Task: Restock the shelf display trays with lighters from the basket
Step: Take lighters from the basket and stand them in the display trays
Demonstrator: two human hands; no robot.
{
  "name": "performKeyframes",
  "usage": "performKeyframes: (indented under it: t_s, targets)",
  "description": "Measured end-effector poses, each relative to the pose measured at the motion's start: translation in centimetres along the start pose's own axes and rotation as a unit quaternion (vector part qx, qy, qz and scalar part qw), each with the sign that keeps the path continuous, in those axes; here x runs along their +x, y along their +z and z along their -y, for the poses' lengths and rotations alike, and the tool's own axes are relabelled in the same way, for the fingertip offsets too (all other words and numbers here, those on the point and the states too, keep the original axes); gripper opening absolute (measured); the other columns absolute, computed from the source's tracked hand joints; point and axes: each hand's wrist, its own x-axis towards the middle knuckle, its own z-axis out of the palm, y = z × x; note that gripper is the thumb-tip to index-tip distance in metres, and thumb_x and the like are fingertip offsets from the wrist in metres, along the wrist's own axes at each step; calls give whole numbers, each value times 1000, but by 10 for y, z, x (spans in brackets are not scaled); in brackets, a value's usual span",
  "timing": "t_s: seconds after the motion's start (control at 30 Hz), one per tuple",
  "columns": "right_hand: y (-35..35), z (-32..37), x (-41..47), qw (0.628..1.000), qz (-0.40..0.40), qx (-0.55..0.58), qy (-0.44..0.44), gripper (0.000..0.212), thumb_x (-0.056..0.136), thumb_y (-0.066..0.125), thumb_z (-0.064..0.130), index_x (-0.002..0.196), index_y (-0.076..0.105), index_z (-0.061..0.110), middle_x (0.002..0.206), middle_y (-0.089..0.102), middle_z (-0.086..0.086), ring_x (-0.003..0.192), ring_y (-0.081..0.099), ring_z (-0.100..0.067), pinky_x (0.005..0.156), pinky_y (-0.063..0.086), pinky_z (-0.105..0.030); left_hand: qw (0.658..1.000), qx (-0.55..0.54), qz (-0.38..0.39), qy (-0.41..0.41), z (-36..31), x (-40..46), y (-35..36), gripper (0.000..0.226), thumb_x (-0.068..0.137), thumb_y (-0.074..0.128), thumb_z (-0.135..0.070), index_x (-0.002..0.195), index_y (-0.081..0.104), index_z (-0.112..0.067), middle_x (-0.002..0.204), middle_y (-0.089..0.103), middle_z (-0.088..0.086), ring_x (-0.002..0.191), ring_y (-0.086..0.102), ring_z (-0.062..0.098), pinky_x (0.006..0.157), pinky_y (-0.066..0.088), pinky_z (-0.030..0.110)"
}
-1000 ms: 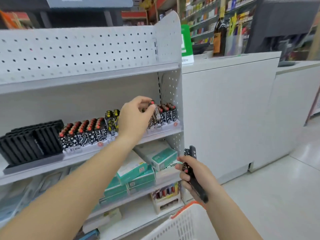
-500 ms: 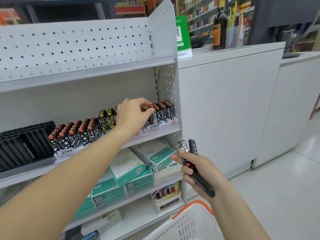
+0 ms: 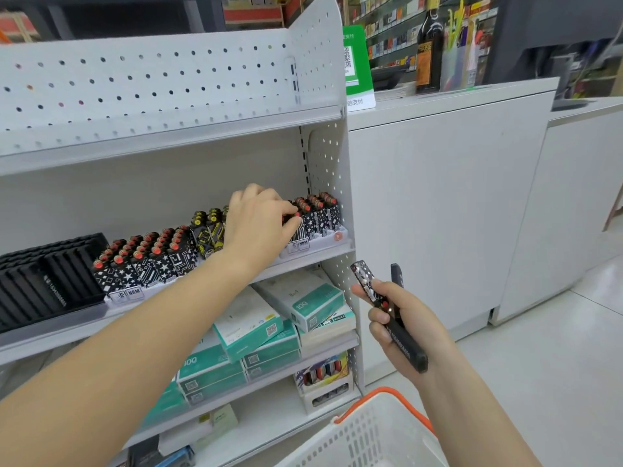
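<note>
Lighters [image 3: 317, 210] upright in white display tray [image 3: 323, 242] on middle shelf, right end. Left hand [image 3: 259, 220] fingertips pinch one red-capped lighter into tray; lighter body hidden behind fingers. Right hand [image 3: 397, 326] grips patterned lighter [image 3: 364, 278] plus black tray strip [image 3: 404, 342], above basket [image 3: 374, 433], cut off by frame edge.

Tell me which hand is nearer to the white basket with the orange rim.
Right. The right hand grips lighters just above the basket; the left hand is up at the shelf tray, pinching a lighter.
</note>
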Motion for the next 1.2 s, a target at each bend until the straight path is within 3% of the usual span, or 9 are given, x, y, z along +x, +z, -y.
performKeyframes:
  t_s: [0.2,0.33,0.53,0.67,0.8,0.9,1.0,1.1,1.2]
  targets:
    - [1,1,0,1000,21,17,-9,16,91,60,21,97,62,6,88,73,-9,38,38,-5,31,33,-14,987,-93,-87,98,-16,-19,-7,27,85,58,-20,108,71,-19,103,64,0,105,51,21,92,30,30]
    - [3,0,-2,999,19,5,-30,18,88,63,26,92,61,9,74,70,-6,38,36,-5,31,31,-14,947,-134,-45,287,-38,-46,-8,39,78,59,-5,115,67,-12,113,65,4,111,55,24,98,39,34]
    - [10,-3,-5,999,3,-2,-46,26,89,61,30,97,62,6,59,58,-2,38,37,-6,30,29,-16,929,-114,-47,348,-44,-54,5,25,88,58,-21,107,71,-9,94,71,0,87,61,20,81,45,31]
    - [7,0,-6,999,-1,36,-30,32,92,57,32,108,63,5,60,62,0,39,36,-5,30,30,-15,969,-191,11,158,-44,-50,-5,19,93,57,-22,109,65,-15,88,64,-5,83,48,9,76,42,29]
    - [2,-1,-5,998,-10,65,-3,33,93,59,33,107,64,3,63,62,-3,40,39,-7,30,32,-16,943,-327,4,-58,-36,-31,-15,39,96,51,-9,132,42,-22,116,55,-4,105,52,8,88,38,21]
    - [2,-2,-3,996,-35,77,14,23,93,58,25,93,61,3,62,60,-6,43,41,-10,31,34,-17,943,-322,38,-76,-30,-10,-17,39,94,55,-10,127,49,-30,108,57,-8,102,56,14,94,44,29]
    - [1,-3,-1,995,-58,79,21,9,90,53,9,92,58,3,63,56,-7,48,42,-13,32,35,-18,937,-337,35,-88,-32,4,-15,19,90,63,-16,105,58,-26,92,62,-17,88,60,4,82,46,18]
    - [1,-3,0,995,-73,71,18,23,80,42,-4,93,61,2,66,52,-5,51,40,-12,34,30,-18,942,-316,24,-114,-33,13,-6,16,87,66,-24,100,58,-27,86,63,-19,84,59,-2,90,43,28]
    - [2,-1,-1,994,-93,58,9,36,72,33,-11,87,62,4,68,51,-2,49,39,-10,35,27,-17,968,-210,4,-135,-30,16,4,17,87,65,-37,99,56,-32,94,67,-14,100,56,12,93,23,30]
